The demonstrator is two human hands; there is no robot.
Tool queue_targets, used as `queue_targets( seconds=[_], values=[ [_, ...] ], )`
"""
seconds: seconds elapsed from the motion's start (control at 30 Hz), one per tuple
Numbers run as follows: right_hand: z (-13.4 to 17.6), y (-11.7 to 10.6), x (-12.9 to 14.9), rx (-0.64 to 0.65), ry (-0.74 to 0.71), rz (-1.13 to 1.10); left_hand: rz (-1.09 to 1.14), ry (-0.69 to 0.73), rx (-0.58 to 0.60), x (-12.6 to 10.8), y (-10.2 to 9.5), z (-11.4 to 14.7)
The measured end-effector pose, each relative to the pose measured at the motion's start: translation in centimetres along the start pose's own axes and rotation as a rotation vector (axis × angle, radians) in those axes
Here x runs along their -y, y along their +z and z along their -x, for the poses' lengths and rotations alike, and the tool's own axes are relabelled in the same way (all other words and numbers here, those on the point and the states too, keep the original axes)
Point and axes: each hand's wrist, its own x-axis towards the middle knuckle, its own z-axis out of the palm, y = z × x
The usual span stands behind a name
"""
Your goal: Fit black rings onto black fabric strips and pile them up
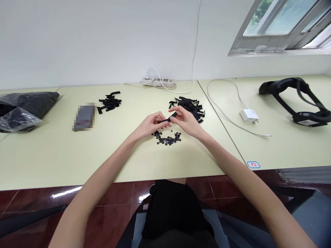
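Between my two hands is a narrow black strap [172, 117], held just above the table. My left hand [151, 124] pinches its left end, and my right hand [186, 121] grips the right end between thumb and fingers. Small black ring-like discs [168, 140] lie scattered right below my hands, some with pale centres. Behind my right hand spreads a pile of black strips [190, 106]. A smaller heap of black strips [110, 102] sits farther left. Whether a disc is on the held strap is hidden by my fingers.
A pixelated dark flat object [84, 117] and a black plastic bag [33, 106] lie on the left. At the wall stands a power strip [159, 82] with white cables. To the right are a white charger [249, 115] and a black headset [297, 100].
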Motion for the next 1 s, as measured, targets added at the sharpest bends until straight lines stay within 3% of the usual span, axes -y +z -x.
queue_targets(
  seconds=[0.1, 0.17, 0.23, 0.33, 0.43, 0.63, 1.0],
  values=[
    [-0.1, -0.5, -0.7, -0.033, 0.040, 0.053, 0.020, 0.011, -0.031, 0.5, -0.3, -0.2],
    [0.0, -1.2, -0.9, -0.018, 0.052, 0.243, 0.056, 0.013, -0.059, 0.9, -0.6, -0.4],
    [0.2, -1.9, -0.9, 0.109, 0.031, 0.404, 0.095, 0.009, -0.081, 1.4, -0.8, -0.5],
    [0.4, -2.3, -0.5, 0.315, -0.015, 0.460, 0.124, 0.018, -0.088, 1.6, -1.0, -0.6],
    [0.5, -2.0, -0.1, 0.385, -0.025, 0.470, 0.057, 0.080, -0.074, 1.3, -1.1, -0.5],
    [0.6, -1.4, -0.1, 0.380, -0.022, 0.504, -0.059, 0.184, -0.057, 0.3, -0.9, -0.3],
    [0.5, -1.3, -0.4, 0.269, -0.024, 0.402, -0.089, 0.161, -0.130, 0.8, -1.2, -0.5]
  ],
)
